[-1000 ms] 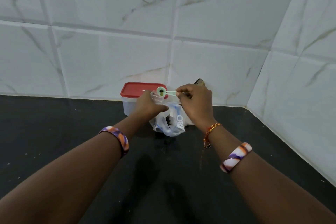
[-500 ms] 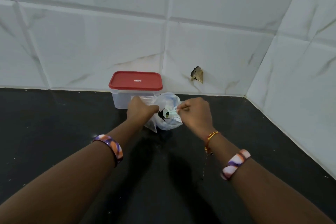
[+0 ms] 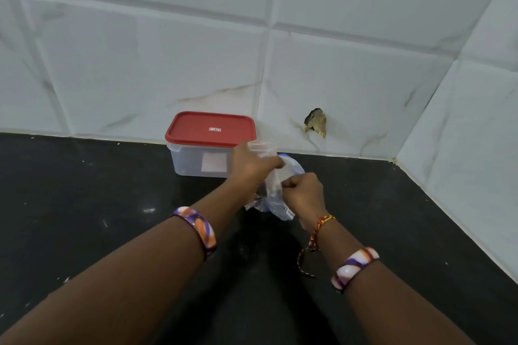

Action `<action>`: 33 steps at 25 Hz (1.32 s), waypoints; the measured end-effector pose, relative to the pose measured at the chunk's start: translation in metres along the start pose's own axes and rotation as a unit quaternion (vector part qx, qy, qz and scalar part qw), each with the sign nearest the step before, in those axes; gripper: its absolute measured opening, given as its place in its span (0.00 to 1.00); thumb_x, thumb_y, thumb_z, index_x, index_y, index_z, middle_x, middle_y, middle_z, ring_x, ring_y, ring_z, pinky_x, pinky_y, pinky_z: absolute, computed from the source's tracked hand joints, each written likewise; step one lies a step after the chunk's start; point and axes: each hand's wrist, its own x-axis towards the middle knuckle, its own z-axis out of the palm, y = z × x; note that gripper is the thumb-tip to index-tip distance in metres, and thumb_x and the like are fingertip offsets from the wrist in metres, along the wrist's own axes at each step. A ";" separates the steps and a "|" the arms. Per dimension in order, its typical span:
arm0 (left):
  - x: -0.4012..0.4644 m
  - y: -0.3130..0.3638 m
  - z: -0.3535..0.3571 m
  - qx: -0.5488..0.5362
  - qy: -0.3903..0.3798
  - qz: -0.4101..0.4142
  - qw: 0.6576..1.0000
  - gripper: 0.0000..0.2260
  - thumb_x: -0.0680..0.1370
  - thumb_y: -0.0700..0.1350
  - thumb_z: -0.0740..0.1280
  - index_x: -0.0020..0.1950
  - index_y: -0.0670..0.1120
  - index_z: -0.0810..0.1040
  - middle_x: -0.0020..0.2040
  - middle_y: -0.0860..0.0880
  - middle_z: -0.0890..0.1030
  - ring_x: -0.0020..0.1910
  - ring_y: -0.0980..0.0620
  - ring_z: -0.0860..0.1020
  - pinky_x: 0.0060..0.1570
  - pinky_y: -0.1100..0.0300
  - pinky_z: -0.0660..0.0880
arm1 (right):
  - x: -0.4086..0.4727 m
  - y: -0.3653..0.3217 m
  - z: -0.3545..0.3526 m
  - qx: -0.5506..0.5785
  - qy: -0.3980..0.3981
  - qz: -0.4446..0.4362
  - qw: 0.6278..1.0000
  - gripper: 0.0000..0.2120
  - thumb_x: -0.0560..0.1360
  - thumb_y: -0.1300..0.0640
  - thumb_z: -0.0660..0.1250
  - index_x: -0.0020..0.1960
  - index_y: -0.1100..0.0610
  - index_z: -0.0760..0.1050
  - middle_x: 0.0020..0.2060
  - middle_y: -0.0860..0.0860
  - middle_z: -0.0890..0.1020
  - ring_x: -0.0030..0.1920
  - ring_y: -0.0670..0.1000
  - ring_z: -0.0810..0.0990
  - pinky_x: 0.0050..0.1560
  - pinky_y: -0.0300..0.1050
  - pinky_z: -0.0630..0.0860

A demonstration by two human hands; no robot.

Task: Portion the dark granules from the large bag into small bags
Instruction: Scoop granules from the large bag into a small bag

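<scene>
The large clear bag (image 3: 276,200) with blue print lies crumpled on the black counter (image 3: 112,204), in front of the red-lidded box. My left hand (image 3: 249,166) grips a small clear bag (image 3: 263,146) just above the large bag. My right hand (image 3: 304,190) is curled tight, its fingertips pinched at the large bag's right side. The green spoon it carried is hidden behind the plastic and my fingers. A dark patch of granules shows faintly through the large bag near my left wrist.
A clear plastic box with a red lid (image 3: 210,129) stands against the tiled wall behind the bags. A chipped hole (image 3: 316,122) marks the wall tile to the right. The walls meet in a corner at the far right.
Both hands have dropped from chest height to the counter. The green spoon with granules, visible before, has gone out of sight at the large bag. The camera has tilted down.
</scene>
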 end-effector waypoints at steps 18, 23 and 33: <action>-0.031 -0.004 -0.026 0.197 0.027 0.121 0.973 0.28 0.67 0.47 0.76 0.61 0.41 0.69 0.51 0.49 0.74 0.52 0.49 0.74 0.46 0.58 0.69 | -0.053 0.011 -0.054 0.239 0.056 0.145 0.958 0.02 0.72 0.65 0.68 0.42 0.62 0.80 0.33 0.55 0.82 0.26 0.45 0.76 0.20 0.32 0.67; -0.054 -0.012 -0.025 0.245 -0.004 0.172 0.954 0.26 0.67 0.43 0.76 0.62 0.41 0.70 0.57 0.44 0.77 0.56 0.47 0.76 0.50 0.59 0.69 | -0.068 0.005 -0.082 0.273 0.075 0.119 0.952 0.04 0.71 0.67 0.67 0.39 0.63 0.79 0.31 0.55 0.81 0.18 0.41 0.72 0.17 0.30 0.64; -0.084 0.011 -0.018 0.242 -0.034 0.201 0.949 0.26 0.67 0.48 0.76 0.59 0.42 0.70 0.47 0.51 0.72 0.47 0.52 0.72 0.34 0.66 0.65 | -0.107 -0.047 -0.095 -0.087 0.186 -0.323 0.924 0.07 0.73 0.62 0.67 0.45 0.57 0.84 0.37 0.53 0.86 0.36 0.53 0.82 0.36 0.43 0.77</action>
